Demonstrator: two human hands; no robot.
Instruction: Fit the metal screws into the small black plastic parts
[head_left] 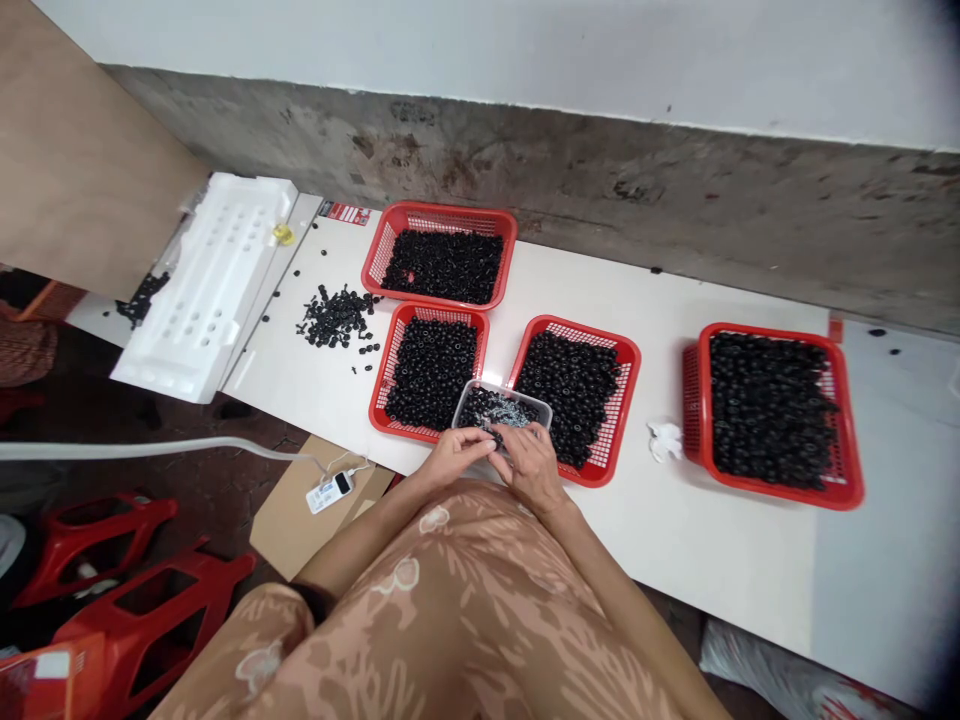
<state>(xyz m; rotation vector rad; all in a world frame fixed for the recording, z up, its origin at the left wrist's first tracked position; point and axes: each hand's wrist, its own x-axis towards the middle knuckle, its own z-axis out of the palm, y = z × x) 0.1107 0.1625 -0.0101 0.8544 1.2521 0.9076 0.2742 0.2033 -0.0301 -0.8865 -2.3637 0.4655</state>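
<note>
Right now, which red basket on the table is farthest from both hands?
The rightmost basket, beyond the white scrap; the other three cluster to its left.

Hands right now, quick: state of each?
Left hand: fingers closed in a pinch; anything held is too small to tell.
Right hand: fingers bent, close beside the left's; its grip cannot be told.

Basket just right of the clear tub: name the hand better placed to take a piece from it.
Probably the right hand: it sits nearer that basket; the left hand lies farther left. Both are at the near edge of the clear tub.
</note>
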